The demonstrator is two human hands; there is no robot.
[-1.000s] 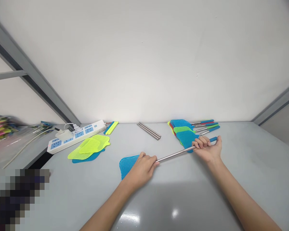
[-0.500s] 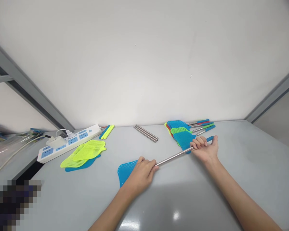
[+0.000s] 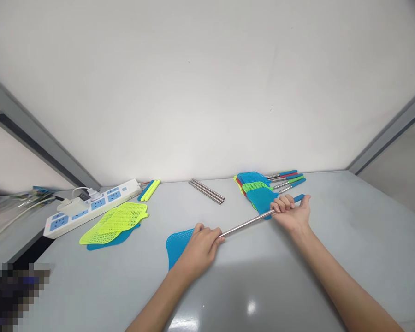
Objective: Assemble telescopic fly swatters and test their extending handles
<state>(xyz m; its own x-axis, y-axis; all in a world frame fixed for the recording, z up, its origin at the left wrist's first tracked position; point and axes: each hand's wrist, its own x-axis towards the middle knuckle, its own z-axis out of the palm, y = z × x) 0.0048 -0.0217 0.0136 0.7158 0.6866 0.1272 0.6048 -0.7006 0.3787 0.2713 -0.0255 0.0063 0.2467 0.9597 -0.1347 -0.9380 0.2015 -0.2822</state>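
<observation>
A fly swatter (image 3: pixel 246 224) with a blue mesh head, metal rod and blue grip lies slantwise between my hands. My left hand (image 3: pixel 203 249) is closed around the swatter where its head meets the rod, hiding part of the head. My right hand (image 3: pixel 290 213) has its fingers wrapped over the rod near the blue grip, which shows past them towards the thumb. Just behind my right hand is a pile of swatters (image 3: pixel 261 196) with blue, green and red heads.
Several metal rods (image 3: pixel 206 191) lie at the back middle. Yellow and blue grips (image 3: pixel 150 190) sit beside a white power strip (image 3: pixel 93 207) with plugs in it. Loose yellow mesh heads (image 3: pixel 119 222) overlap a blue mesh head (image 3: pixel 114 240) at left. A wall closes off the back.
Both hands keep their hold on the swatter, with hardly any movement. The whole view has shifted slightly, so things at the left appear a little further left.
</observation>
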